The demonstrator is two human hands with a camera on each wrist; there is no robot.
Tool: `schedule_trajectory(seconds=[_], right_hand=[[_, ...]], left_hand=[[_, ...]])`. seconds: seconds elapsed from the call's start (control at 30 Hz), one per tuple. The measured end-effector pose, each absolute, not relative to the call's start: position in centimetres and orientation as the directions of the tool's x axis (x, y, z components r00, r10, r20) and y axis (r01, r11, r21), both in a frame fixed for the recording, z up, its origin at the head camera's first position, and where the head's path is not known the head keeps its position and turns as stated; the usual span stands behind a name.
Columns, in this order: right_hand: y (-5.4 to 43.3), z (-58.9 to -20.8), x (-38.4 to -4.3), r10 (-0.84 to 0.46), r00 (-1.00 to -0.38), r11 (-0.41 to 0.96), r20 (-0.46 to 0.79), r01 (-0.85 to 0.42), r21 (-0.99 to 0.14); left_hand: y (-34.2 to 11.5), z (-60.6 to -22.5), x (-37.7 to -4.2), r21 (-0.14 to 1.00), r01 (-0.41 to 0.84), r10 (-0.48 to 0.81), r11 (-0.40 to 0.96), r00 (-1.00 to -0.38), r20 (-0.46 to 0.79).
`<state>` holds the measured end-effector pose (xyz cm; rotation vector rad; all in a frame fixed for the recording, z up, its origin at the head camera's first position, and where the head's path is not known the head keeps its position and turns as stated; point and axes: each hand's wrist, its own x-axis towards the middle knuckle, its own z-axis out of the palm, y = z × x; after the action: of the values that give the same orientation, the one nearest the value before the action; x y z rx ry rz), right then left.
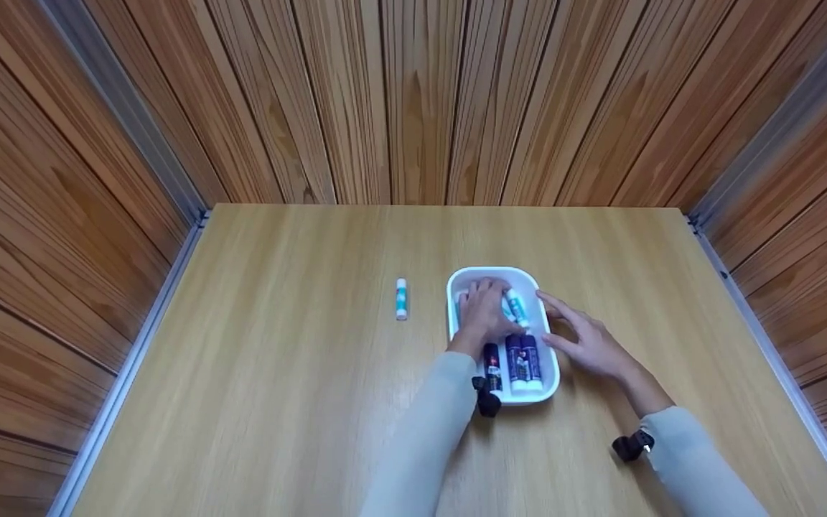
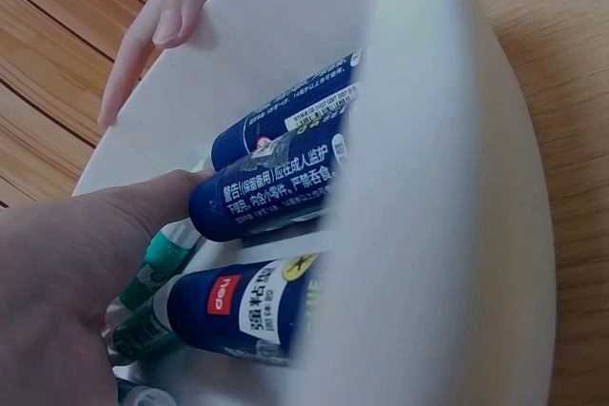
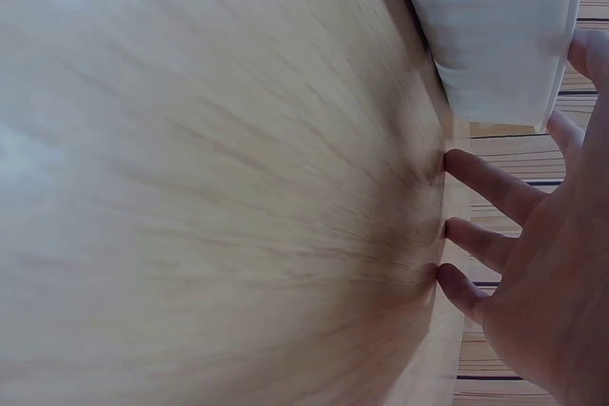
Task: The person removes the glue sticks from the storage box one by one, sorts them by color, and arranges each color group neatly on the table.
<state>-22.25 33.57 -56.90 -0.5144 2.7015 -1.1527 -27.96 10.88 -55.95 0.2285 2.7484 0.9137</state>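
My left hand [image 1: 484, 314] reaches down into a white tray [image 1: 491, 271], over its far half. In the left wrist view its thumb touches the end of a dark blue glue stick [image 2: 271, 192]; the other fingertips are hidden, so I cannot tell whether they hold anything. Green glue sticks [image 2: 162, 259] lie beside that hand. Two dark blue glue sticks [image 1: 523, 361] lie side by side in the tray's near half, with another dark glue stick [image 1: 492, 365] left of them. At the tray's right side, my right hand [image 1: 589, 346] touches the rim with thumb and index finger, its other fingers spread.
A teal and white glue stick [image 1: 401, 299] lies on the wooden table [image 1: 298, 345], left of the tray. Wood-panelled walls [image 1: 413, 108] with grey metal corner strips stand around the table's back and sides.
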Motion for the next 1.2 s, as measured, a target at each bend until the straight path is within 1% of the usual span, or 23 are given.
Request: schedule_trajectory(seconds=[0.27,0.4,0.53,0.73,1.0,1.2], right_hand=[[33.5,-56.9,-22.1,-0.361,-0.932,0.648,-0.009,-0.244,-0.722],[33.5,-57.0,-22.1,-0.353,-0.935,0.653,-0.025,-0.227,-0.723],[33.5,-57.0,-22.1,-0.353,-0.935,0.658,-0.028,-0.227,-0.718],[33.4,-56.9,-22.2,-0.354,-0.935,0.655,-0.032,-0.224,-0.721],[33.4,-56.9,-22.1,-0.353,-0.935,0.657,-0.045,-0.213,-0.723],[33.5,-56.8,-22.1,-0.365,-0.931,0.644,-0.026,-0.232,-0.729]], left_hand=[[10.8,-56.1,-28.0,0.592,0.092,0.217,0.8,-0.966,-0.143],[10.9,-55.8,-27.9,0.599,0.08,0.22,0.797,-0.962,-0.164],[10.7,-55.3,-27.7,0.63,0.049,0.214,0.775,-0.958,-0.189],[10.5,-54.6,-27.6,0.653,0.028,0.203,0.757,-0.96,-0.194],[9.7,-53.7,-27.8,0.652,0.033,0.218,0.757,-0.954,-0.204],[9.2,-52.9,-28.1,0.64,0.061,0.227,0.766,-0.957,-0.181]])
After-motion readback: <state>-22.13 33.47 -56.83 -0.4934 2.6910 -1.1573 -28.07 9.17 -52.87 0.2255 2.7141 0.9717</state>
